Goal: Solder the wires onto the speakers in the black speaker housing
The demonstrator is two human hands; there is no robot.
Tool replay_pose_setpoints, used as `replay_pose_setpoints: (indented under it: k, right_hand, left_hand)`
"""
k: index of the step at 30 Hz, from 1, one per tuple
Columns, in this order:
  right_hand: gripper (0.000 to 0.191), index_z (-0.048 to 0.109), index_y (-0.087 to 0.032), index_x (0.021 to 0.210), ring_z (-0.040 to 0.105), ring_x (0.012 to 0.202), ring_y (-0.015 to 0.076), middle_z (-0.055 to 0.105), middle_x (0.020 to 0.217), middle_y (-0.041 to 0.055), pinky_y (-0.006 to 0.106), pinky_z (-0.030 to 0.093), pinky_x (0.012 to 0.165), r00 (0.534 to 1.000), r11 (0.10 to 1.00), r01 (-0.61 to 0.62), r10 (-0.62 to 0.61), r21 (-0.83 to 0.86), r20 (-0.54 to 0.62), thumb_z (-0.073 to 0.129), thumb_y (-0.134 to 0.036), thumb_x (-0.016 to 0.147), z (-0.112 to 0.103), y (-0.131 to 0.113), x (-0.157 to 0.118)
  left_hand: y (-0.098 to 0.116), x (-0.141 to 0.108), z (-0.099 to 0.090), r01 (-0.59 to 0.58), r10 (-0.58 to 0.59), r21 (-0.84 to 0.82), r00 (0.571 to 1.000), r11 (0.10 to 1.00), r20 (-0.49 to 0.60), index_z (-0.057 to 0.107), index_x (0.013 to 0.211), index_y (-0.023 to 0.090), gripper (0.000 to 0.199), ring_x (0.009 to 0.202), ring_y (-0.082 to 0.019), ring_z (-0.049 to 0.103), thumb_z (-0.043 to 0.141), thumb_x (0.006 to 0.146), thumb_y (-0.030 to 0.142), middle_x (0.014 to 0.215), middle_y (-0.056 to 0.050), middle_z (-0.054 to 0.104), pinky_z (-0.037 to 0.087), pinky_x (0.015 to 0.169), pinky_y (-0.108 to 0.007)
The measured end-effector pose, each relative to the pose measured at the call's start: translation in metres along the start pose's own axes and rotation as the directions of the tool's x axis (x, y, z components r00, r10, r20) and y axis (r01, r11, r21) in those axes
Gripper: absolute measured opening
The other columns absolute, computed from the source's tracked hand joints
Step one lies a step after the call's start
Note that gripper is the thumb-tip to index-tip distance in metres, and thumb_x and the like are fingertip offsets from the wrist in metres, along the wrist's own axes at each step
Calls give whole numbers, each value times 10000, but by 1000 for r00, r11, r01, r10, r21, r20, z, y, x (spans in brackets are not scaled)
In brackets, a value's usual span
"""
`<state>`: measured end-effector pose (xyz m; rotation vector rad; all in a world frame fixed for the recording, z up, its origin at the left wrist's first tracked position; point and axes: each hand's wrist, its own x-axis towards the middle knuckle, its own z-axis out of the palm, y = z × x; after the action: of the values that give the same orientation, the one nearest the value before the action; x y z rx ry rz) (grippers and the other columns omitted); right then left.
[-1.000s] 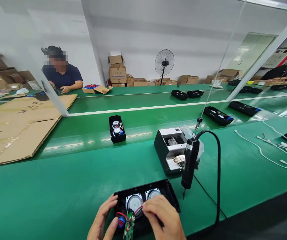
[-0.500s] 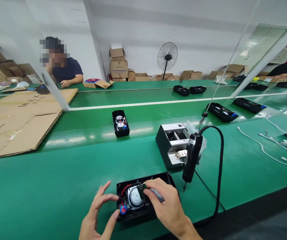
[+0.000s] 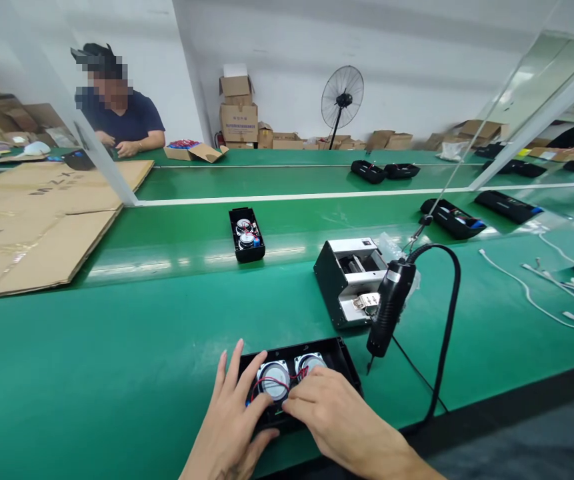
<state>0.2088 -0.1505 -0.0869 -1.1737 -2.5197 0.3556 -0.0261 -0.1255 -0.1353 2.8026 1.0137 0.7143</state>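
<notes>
A black speaker housing (image 3: 347,363) lies on the green bench before me, its inside facing up. Two round silver speakers (image 3: 273,381) sit in it, with red and black wires across them. My left hand (image 3: 234,413) is spread over the housing's left end, fingertips at the far side and thumb at the near side. Inside the near edge, my right hand (image 3: 334,413) has its fingers pinched on a small green circuit board (image 3: 280,411). Only a sliver of the board shows beneath the fingertips. Part of the right speaker is hidden by this hand.
An electric screwdriver (image 3: 391,307) hangs from a cord at the right. Behind it stands a screw feeder (image 3: 349,283). Another open housing (image 3: 247,235) lies farther back. White cables (image 3: 567,287) lie at right, flattened cardboard (image 3: 57,227) at left. A person sits across the bench.
My right hand has lowered the circuit board into the housing's near side. My left hand has moved right, over the housing. The wires now cross the speakers, and the view has shifted slightly.
</notes>
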Motion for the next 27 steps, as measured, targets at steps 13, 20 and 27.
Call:
replay_pose_setpoints:
  k: [13, 20, 27]
  right_hand:
    - [211, 719, -235, 1013, 703, 848, 190, 774, 925, 8, 333, 496, 866, 998, 977, -65, 68, 203, -6, 655, -96, 869, 5, 1, -7]
    - [286, 671, -212, 1055, 639, 736, 180, 741, 875, 11, 354, 432, 734, 998, 997, -51, 53, 54, -34, 526, -40, 879, 20, -7, -10]
    - [245, 738, -201, 994, 680, 795, 233, 768, 867, 52, 319, 454, 689, 942, 957, -281, 260, 77, 214, 737, -120, 763, -24, 11, 42]
  left_hand:
    - [6, 10, -3, -15, 16, -66, 1000, 998, 15, 705, 1023, 253, 233, 1610, -395, 128, 680, 826, 131, 1527, -39, 566, 115, 1291, -706]
    - [-1, 15, -5, -134, 127, 54, 985, 990, 115, 717, 1063, 230, 375, 1599, -475, 86, 817, 710, 150, 1546, -61, 555, 103, 1270, -753]
    - [-36, 79, -34, 129, 21, -305, 896, 943, 443, 778, 784, 264, 143, 1429, -438, 504, 881, 687, 239, 1387, -11, 688, 391, 1190, -634]
